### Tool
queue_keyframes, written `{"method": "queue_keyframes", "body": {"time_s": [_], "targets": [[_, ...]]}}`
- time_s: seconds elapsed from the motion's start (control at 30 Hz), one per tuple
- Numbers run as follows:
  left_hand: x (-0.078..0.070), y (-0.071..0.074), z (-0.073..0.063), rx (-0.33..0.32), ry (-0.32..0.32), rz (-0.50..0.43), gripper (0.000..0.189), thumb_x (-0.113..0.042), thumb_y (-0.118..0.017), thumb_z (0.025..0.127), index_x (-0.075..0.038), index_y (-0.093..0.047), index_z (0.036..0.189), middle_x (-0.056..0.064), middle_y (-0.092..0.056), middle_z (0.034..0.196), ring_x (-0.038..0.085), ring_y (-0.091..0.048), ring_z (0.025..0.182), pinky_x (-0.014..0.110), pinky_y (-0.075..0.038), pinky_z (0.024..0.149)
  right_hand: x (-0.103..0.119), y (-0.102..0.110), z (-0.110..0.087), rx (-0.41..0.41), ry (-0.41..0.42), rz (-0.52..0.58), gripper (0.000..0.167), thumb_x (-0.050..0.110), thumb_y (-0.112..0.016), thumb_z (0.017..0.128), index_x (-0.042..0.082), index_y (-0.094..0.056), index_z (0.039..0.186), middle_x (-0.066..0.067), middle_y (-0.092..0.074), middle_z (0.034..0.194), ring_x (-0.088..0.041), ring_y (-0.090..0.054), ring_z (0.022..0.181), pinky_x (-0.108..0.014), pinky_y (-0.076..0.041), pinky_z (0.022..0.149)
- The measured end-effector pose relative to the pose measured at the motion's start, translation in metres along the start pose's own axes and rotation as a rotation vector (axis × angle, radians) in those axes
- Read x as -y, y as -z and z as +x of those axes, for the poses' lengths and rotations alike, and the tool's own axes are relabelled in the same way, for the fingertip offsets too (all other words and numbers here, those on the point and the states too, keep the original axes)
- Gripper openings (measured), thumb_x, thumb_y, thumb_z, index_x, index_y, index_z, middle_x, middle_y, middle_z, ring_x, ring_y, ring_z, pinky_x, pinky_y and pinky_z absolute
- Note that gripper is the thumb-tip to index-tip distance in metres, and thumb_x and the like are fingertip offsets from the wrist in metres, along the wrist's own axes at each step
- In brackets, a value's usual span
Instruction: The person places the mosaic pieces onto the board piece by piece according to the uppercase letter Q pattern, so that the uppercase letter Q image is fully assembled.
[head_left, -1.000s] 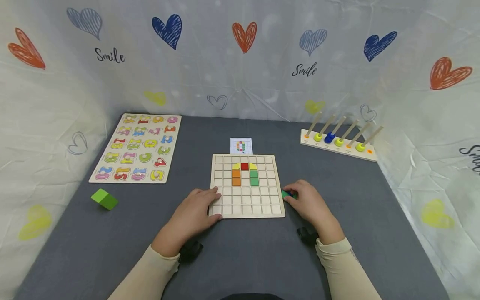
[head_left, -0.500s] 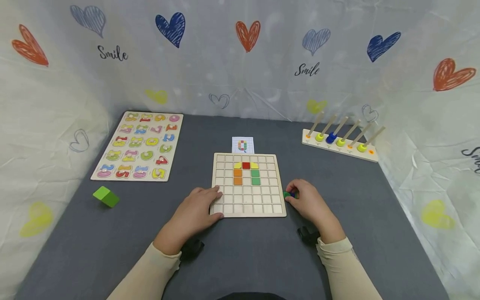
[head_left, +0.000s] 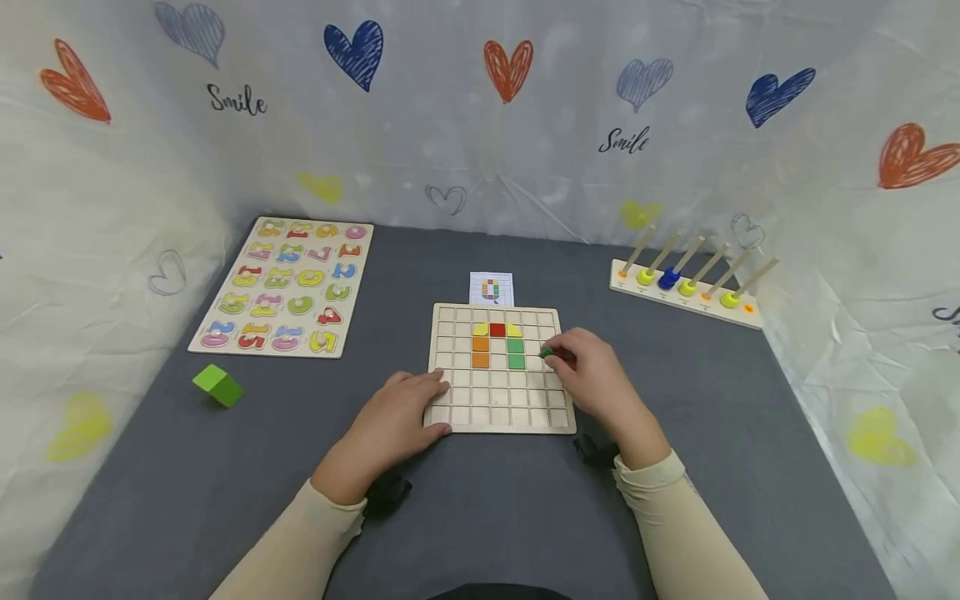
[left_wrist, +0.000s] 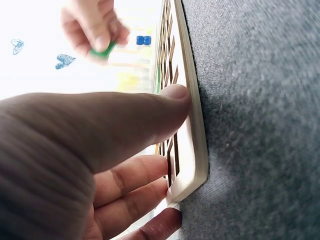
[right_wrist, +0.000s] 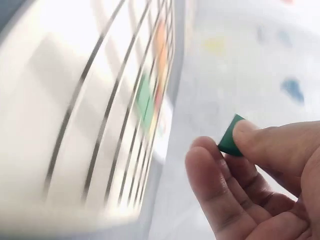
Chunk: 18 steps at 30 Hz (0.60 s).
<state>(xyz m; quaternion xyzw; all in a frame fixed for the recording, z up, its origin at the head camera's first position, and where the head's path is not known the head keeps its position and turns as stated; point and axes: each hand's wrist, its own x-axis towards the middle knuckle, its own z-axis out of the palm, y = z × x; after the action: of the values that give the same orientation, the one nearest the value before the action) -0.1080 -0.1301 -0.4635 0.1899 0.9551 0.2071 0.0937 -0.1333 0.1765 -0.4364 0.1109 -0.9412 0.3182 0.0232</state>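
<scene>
My right hand (head_left: 594, 379) is over the right part of a wooden grid board (head_left: 500, 398), pinching a small green tile (right_wrist: 230, 140) between thumb and fingers. The right wrist view shows a pointed corner on this tile; the fingers cover the rest. At the board's front left corner rests my left hand (head_left: 393, 421), its thumb on the near rim and its fingertips on the left side. In the grid lie a red tile (head_left: 497, 331), two yellow corner tiles (head_left: 481, 330), two orange tiles (head_left: 480, 360) and two green tiles (head_left: 516, 362).
Behind the board lies a card (head_left: 491, 289) with a coloured Q on a grid. A number puzzle board (head_left: 247, 321) is at the back left, a green block (head_left: 218, 386) in front of it. A peg stand (head_left: 686, 293) with yellow and blue rings stands at the back right.
My right hand has moved left and away from me, from the table beside the board to over its right columns, carrying the green tile. The left hand stays at the corner.
</scene>
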Motion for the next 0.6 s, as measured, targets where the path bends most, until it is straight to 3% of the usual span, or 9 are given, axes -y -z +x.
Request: {"method": "queue_keyframes", "body": {"time_s": [0.13, 0.23, 0.4, 0.6], "targets": [[0.000, -0.001, 0.000, 0.010, 0.001, 0.000, 0.067, -0.034, -0.090, 0.092, -0.011, -0.067, 0.150, 0.007, -0.057, 0.164, 0.034, -0.056, 0.142, 0.051, -0.049, 0.118, 0.024, -0.025, 0.016, 0.069, 0.121, -0.009, 0.021, 0.004, -0.071, 0.104, 0.003, -0.082, 0.122, -0.010, -0.069, 0.105, -0.021, -0.059, 0.087, -0.036, -0.052, 0.076], [0.001, -0.002, 0.000, 0.003, -0.002, 0.001, 0.066, -0.034, -0.090, 0.091, -0.011, -0.068, 0.149, 0.007, -0.059, 0.163, 0.034, -0.057, 0.141, 0.052, -0.050, 0.117, 0.036, -0.044, 0.024, 0.119, 0.162, -0.052, 0.025, 0.002, -0.069, 0.103, 0.001, -0.080, 0.125, -0.012, -0.070, 0.107, -0.022, -0.063, 0.090, -0.038, -0.058, 0.080], [0.003, -0.001, 0.000, -0.009, -0.008, 0.016, 0.066, -0.035, -0.090, 0.091, -0.011, -0.068, 0.149, 0.007, -0.059, 0.162, 0.033, -0.058, 0.139, 0.051, -0.051, 0.115, 0.046, -0.064, 0.029, 0.149, 0.132, -0.098, 0.015, 0.001, -0.072, 0.102, 0.005, -0.079, 0.115, -0.010, -0.074, 0.112, -0.024, -0.068, 0.100, -0.042, -0.060, 0.093], [0.003, -0.001, 0.000, -0.019, -0.019, 0.018, 0.065, -0.034, -0.090, 0.091, -0.011, -0.069, 0.148, 0.007, -0.060, 0.162, 0.033, -0.058, 0.138, 0.051, -0.051, 0.115, 0.053, -0.071, 0.028, 0.151, 0.113, -0.116, 0.008, 0.002, -0.077, 0.099, 0.007, -0.076, 0.106, -0.005, -0.070, 0.101, -0.020, -0.063, 0.092, -0.039, -0.059, 0.088]]}}
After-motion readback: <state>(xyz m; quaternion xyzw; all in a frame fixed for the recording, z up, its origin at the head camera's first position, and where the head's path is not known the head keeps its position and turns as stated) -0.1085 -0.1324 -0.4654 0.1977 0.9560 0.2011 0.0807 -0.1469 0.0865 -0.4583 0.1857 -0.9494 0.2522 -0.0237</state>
